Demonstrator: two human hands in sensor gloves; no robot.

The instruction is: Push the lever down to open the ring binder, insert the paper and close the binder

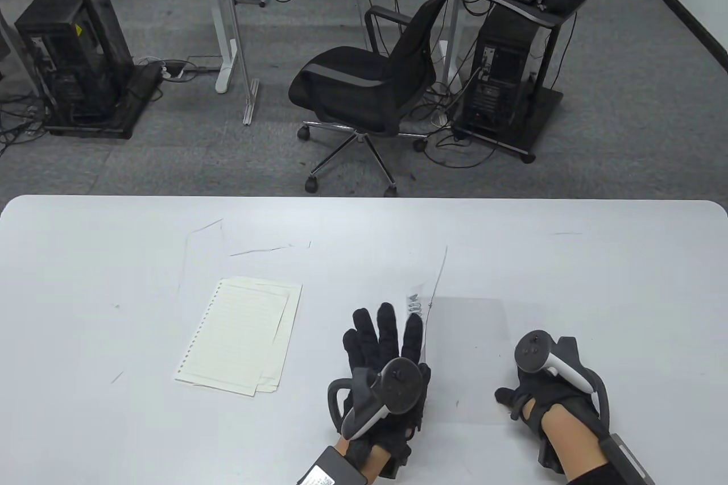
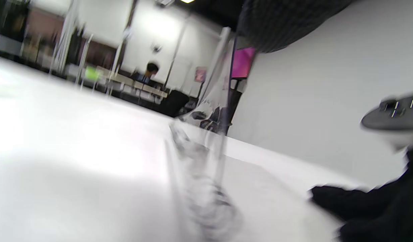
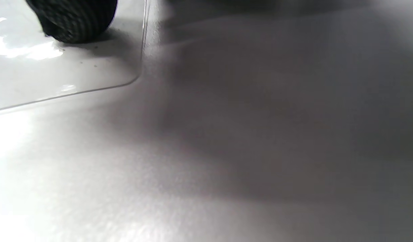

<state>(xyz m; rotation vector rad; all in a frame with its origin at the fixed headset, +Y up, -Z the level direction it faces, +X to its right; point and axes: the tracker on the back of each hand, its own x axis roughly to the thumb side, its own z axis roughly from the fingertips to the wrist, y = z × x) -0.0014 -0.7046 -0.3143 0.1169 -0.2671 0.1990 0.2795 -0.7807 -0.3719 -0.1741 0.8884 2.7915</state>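
Clear binder [image 1: 463, 360] open on the white table [image 1: 114, 257], near the front edge, one cover flat, the other raised almost upright. Metal rings [image 1: 414, 304] showing at the spine. Left hand [image 1: 382, 360] beside the raised cover, fingers straight and spread, resting against it, gripping nothing. Right hand [image 1: 546, 394] at the flat cover's right edge, a fingertip [image 3: 75, 20] pressing on the plastic; whether curled or relaxed, cannot tell. Stack of lined paper [image 1: 239, 335] lying flat to the left, well apart from the binder. Left wrist view blurred.
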